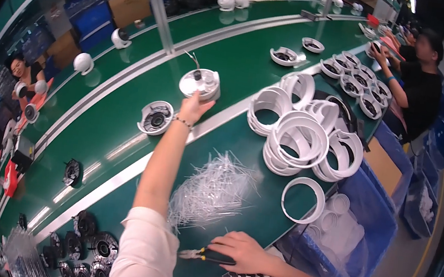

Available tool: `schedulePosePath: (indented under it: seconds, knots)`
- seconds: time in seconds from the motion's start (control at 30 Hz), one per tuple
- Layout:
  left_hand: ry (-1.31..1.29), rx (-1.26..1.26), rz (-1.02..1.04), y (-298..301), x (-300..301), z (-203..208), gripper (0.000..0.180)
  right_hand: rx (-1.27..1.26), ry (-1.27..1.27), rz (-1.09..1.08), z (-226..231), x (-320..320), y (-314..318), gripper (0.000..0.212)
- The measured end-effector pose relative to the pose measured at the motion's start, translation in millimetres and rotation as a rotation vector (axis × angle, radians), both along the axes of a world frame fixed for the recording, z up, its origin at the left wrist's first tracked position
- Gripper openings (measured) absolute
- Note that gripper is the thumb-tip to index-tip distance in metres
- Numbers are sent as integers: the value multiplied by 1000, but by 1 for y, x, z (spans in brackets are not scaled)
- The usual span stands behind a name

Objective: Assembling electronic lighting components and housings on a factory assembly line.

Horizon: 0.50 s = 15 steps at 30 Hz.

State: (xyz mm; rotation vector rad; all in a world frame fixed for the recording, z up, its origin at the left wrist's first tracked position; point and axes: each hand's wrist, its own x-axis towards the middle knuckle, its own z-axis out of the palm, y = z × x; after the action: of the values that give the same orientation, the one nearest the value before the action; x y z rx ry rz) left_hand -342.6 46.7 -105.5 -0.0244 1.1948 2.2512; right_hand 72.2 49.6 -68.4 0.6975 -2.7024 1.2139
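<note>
My left hand (196,110) is stretched forward over the green conveyor, its fingertips touching the near side of a round white housing (188,85). The thumb stands apart from the fingers, and I see no grip around the housing. A dark knob and thin wires rise from its top. Close to my body, my right hand (243,252) is closed over the dark handles of a pair of pliers (192,254), whose metal jaws point left. Between my arms lies a loose heap of thin clear plastic strips (212,188). A white ring housing with a black inside (156,118) sits left of my left wrist.
Stacked white rings (297,140) stand to the right, above a lined blue bin (371,236) of white parts. Black round parts (105,247) cluster at lower left. A metal post (160,10) rises beyond the conveyor. A co-worker (417,80) handles a part at far right.
</note>
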Motion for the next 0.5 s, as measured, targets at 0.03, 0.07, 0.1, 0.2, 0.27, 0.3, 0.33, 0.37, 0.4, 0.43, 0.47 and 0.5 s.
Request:
schedulePosePath:
  seconds: [0.03,0.07,0.1,0.2,0.27,0.3,0.33,0.37,0.4,0.43,0.47,0.5]
  knots:
    - [37,-161,-63,-7,9,10,62,19,27,34,-7,1,-3,52]
    - [129,-236,-103,-11,35,32,73,36,53,65,-14,-1,-4,54]
    - [188,-331,-103,-21,56,47,75,73,9,120,-18,-4,-5,56]
    - [431,-608,-293,-72,102,82,59,165,-10,167,-28,-18,-11,55]
    - [514,-677,-301,-113,140,102,40,67,78,148,-23,-23,-5,56]
    - [545,-712,-302,-135,156,110,39,-53,230,55,-12,-24,5,50]
    - [590,-713,-271,-168,167,112,34,-109,312,-63,7,-23,18,42]
    - [628,-751,-203,-200,179,112,32,-82,365,-220,19,-19,38,38]
    - [656,-812,-112,-231,190,116,30,-18,385,-423,25,-8,61,40]
    - [711,-915,7,-269,201,114,28,148,309,-677,39,5,73,41]
    - [698,-1020,136,-303,209,115,23,248,257,-804,46,13,89,40]
    - [646,-1197,184,-334,216,117,17,451,148,-902,38,26,104,39]
